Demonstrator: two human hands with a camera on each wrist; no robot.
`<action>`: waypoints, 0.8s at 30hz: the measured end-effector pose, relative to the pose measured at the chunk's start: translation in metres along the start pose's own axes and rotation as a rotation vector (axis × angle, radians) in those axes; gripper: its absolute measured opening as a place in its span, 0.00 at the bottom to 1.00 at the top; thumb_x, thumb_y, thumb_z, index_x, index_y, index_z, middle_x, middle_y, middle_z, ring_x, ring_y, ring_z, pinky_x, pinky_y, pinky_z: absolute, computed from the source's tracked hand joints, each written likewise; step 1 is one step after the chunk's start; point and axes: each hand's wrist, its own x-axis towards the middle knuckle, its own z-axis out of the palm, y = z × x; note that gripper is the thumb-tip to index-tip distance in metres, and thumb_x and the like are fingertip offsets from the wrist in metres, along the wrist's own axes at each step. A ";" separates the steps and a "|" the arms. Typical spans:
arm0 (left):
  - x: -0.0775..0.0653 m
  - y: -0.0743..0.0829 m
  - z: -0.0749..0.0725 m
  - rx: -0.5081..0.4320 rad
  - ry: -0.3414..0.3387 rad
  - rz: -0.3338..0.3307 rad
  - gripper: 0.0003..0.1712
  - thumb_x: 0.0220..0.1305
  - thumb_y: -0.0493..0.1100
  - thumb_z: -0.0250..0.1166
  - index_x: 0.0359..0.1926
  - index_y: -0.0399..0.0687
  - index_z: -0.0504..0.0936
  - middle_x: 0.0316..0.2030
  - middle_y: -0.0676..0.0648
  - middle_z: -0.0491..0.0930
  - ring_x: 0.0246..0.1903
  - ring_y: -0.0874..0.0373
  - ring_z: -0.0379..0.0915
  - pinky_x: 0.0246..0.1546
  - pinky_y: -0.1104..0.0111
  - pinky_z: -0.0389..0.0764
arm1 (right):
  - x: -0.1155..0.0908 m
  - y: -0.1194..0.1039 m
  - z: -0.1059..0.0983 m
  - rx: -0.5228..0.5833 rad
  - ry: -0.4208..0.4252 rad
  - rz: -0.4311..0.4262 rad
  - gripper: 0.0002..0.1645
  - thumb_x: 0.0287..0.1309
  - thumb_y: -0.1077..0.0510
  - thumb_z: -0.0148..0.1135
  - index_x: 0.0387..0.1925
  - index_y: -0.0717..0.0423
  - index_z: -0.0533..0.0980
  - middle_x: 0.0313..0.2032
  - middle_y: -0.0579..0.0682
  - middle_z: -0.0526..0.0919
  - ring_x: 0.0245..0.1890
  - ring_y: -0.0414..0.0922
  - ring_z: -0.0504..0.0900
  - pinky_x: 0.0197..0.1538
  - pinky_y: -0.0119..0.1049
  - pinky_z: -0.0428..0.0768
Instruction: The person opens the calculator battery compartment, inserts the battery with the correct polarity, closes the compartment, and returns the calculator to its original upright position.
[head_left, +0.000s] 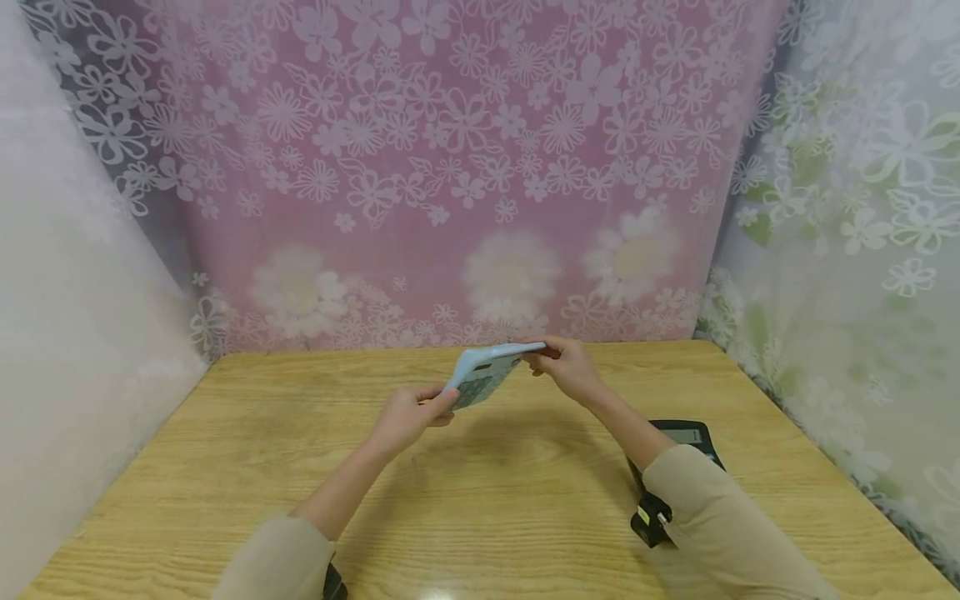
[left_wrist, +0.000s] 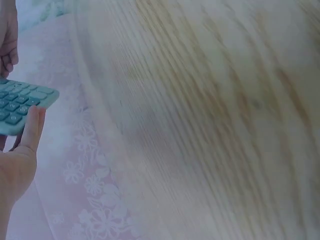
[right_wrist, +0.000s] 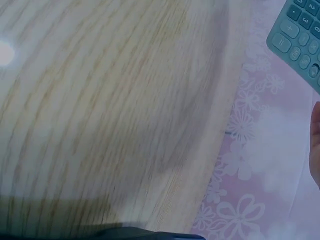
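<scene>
A light blue calculator (head_left: 483, 382) is held tilted above the far middle of the table, its keys facing down towards me. My left hand (head_left: 403, 418) pinches its lower left end, with the thumb on the key side. At the upper right end, my right hand (head_left: 567, 368) grips the edge between thumb and fingers. In the left wrist view, rounded keys show on the calculator (left_wrist: 22, 102) beside the left hand (left_wrist: 17, 172). The right wrist view shows a corner of the calculator (right_wrist: 300, 37) and only a sliver of the right hand (right_wrist: 315, 147).
A black calculator (head_left: 682, 435) lies on the wooden table (head_left: 480, 517) at the right, partly hidden by my right forearm. A black wrist device (head_left: 649, 523) hangs under the right sleeve. A pink flowered cloth (head_left: 465, 167) stands behind the table, with pale cloths at both sides.
</scene>
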 end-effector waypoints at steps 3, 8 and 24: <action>0.003 0.003 0.005 -0.027 0.035 -0.012 0.32 0.62 0.57 0.58 0.56 0.35 0.74 0.53 0.35 0.73 0.43 0.47 0.79 0.43 0.62 0.78 | -0.002 0.000 -0.002 -0.064 0.040 -0.031 0.14 0.58 0.63 0.61 0.46 0.66 0.78 0.31 0.58 0.83 0.28 0.42 0.79 0.31 0.33 0.79; 0.008 0.010 0.012 0.000 0.096 0.004 0.28 0.65 0.56 0.56 0.54 0.37 0.77 0.47 0.36 0.78 0.36 0.48 0.81 0.36 0.65 0.80 | -0.003 0.004 -0.008 -0.111 0.065 -0.099 0.12 0.58 0.64 0.60 0.44 0.65 0.77 0.31 0.59 0.82 0.29 0.45 0.80 0.28 0.37 0.80; 0.026 0.023 0.041 0.183 0.193 0.044 0.24 0.67 0.52 0.55 0.46 0.34 0.81 0.35 0.39 0.83 0.21 0.57 0.76 0.22 0.66 0.79 | -0.007 0.009 -0.032 0.155 -0.057 0.149 0.20 0.67 0.54 0.50 0.53 0.64 0.68 0.39 0.61 0.76 0.37 0.56 0.80 0.31 0.45 0.81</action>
